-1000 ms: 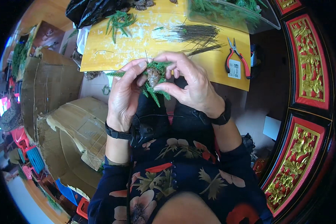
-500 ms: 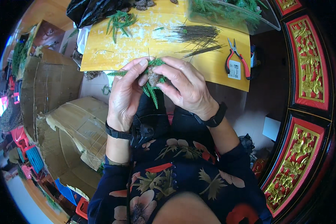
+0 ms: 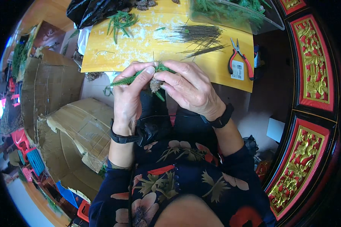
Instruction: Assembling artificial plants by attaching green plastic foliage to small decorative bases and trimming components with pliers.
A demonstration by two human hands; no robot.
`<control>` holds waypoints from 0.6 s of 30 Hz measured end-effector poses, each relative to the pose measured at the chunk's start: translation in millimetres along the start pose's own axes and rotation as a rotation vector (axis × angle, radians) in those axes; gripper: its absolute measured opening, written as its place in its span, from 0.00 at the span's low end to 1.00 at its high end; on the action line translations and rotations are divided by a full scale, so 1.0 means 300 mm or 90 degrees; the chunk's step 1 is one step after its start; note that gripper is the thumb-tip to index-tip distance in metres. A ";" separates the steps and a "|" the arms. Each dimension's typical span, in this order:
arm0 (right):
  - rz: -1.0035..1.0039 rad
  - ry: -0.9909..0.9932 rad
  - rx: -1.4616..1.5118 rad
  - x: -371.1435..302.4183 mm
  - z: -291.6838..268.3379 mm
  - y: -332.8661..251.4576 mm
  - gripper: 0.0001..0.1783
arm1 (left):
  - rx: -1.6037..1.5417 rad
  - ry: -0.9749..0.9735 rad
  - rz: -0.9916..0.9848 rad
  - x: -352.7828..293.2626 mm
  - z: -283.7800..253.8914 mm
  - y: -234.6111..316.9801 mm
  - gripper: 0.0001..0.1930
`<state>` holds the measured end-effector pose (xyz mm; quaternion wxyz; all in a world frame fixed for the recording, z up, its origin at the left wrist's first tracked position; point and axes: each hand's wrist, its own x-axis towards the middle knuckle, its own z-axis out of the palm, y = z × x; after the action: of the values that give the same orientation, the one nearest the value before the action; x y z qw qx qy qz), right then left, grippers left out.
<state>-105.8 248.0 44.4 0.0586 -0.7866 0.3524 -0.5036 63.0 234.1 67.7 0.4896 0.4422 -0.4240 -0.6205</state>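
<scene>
Between the two hands hangs a small brown scaly pine cone (image 3: pixel 155 87), just beneath the fingertips. The left hand (image 3: pixel 128 92) pinches green needle-leaved sprigs (image 3: pixel 125 81) between thumb and forefinger; the right hand (image 3: pixel 191 89) closes its fingertips on the cone's upper side. Beyond them, the yellow tabletop (image 3: pixel 231 82) — flecked with white crumbs — bears red-handled metal pliers (image 3: pixel 247 62), a heap of thin dark wires (image 3: pixel 204 33) and a clear plastic bin (image 3: pixel 235 22) of greenery. Torn brown cardboard (image 3: pixel 81 119) stands left; red-and-gold carved panels (image 3: pixel 312 62) line the right.
</scene>
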 end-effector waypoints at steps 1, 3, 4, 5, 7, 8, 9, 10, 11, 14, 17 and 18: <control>0.007 0.000 0.014 -0.001 -0.002 0.000 0.21 | 0.000 0.006 -0.005 -0.002 -0.001 0.002 0.08; 0.094 -0.010 0.108 0.009 -0.018 -0.017 0.19 | -0.001 0.014 -0.010 -0.001 -0.007 0.003 0.08; 0.182 -0.020 0.203 0.015 -0.029 -0.030 0.17 | -0.002 0.008 -0.014 0.002 -0.012 0.001 0.08; 0.270 -0.029 0.297 0.018 -0.034 -0.036 0.16 | -0.003 0.003 -0.017 0.004 -0.017 0.000 0.08; 0.292 -0.015 0.309 0.019 -0.023 -0.018 0.15 | -0.003 -0.003 -0.021 0.004 -0.018 0.001 0.08; 0.314 -0.001 0.320 0.024 -0.016 -0.006 0.14 | -0.004 -0.017 -0.031 0.002 -0.014 0.003 0.08; 0.337 0.013 0.331 0.029 -0.014 0.001 0.13 | -0.005 -0.030 -0.042 0.000 -0.011 0.007 0.08; 0.337 0.014 0.331 0.032 -0.017 0.007 0.13 | -0.006 -0.044 -0.052 -0.001 -0.009 0.010 0.08; 0.316 0.013 0.302 0.042 -0.025 0.010 0.13 | -0.006 -0.044 -0.052 0.000 -0.009 0.013 0.08; 0.274 0.009 0.248 0.081 -0.047 0.001 0.12 | -0.015 -0.045 -0.066 0.007 -0.016 0.019 0.08; 0.265 -0.001 0.278 0.104 -0.059 -0.033 0.11 | -0.026 -0.044 -0.061 0.002 0.002 0.031 0.08; 0.265 -0.001 0.277 0.103 -0.056 -0.031 0.11 | -0.031 -0.045 -0.058 0.000 0.007 0.034 0.08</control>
<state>-107.6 240.5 79.8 0.3276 -0.6669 0.3900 -0.5439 63.4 232.5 77.9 0.4560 0.4268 -0.4050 -0.6678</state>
